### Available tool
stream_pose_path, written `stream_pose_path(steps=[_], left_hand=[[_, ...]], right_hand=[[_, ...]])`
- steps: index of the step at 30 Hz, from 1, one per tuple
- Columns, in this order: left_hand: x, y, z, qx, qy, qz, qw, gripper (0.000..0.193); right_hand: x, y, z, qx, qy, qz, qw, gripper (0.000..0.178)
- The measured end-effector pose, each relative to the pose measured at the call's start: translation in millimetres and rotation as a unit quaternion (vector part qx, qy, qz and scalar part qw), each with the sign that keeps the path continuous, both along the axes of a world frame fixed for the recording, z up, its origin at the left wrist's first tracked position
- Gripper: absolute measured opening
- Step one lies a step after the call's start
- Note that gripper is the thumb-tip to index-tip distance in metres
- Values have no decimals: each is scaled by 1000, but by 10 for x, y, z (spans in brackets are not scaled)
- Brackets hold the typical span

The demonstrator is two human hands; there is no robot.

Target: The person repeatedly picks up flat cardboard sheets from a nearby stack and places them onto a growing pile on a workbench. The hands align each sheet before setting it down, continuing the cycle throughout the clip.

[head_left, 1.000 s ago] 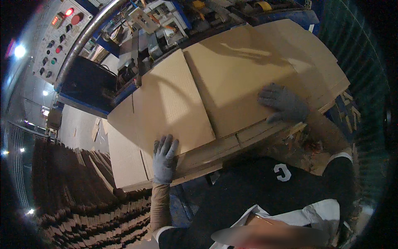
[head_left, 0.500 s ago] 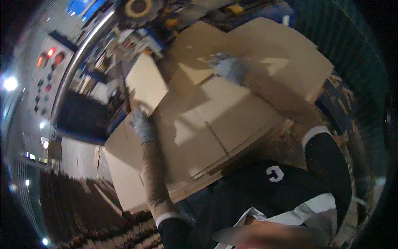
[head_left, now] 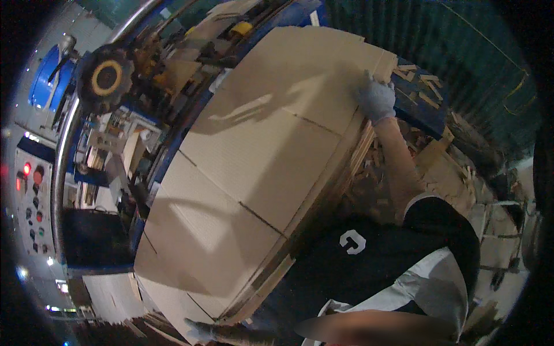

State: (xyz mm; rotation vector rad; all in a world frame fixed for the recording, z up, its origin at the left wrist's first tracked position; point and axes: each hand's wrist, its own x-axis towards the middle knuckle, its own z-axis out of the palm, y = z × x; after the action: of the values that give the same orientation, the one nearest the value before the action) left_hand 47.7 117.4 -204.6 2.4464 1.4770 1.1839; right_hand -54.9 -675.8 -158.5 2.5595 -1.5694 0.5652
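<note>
A large brown cardboard sheet (head_left: pixel 231 167) with dark slots and crease lines lies across the machine bed, on top of other sheets whose edges show along the near side. At the sheet's far right end, my right hand (head_left: pixel 376 99) in a grey glove has its fingers closed over the edge. Low in the view, my gloved left hand (head_left: pixel 199 330) grips the near left corner, partly dark and blurred. Shadows of my arms fall across the sheet.
A control panel (head_left: pixel 34 202) with lit red lamps and knobs stands at the left, beside a curved metal rail (head_left: pixel 60 167). A black handwheel (head_left: pixel 107 79) and machine parts line the far side. Cardboard scraps (head_left: pixel 424 86) lie at the right on a blue surface.
My left hand has left the raised cardboard piece and moved down to the near corner. My right hand has moved from the sheet's middle to its right end. The view has turned.
</note>
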Motion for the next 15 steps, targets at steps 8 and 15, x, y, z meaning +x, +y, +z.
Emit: stream_pose_path(steps=[8,15], left_hand=[[-310,278,206,-240,-459,-158,841,49],[-358,633,514,-358,-482,-284,748,45]], right_hand=[[487,65,63,102,-726,165,659,57],[763,-800,832,149,-553,292,766,42]])
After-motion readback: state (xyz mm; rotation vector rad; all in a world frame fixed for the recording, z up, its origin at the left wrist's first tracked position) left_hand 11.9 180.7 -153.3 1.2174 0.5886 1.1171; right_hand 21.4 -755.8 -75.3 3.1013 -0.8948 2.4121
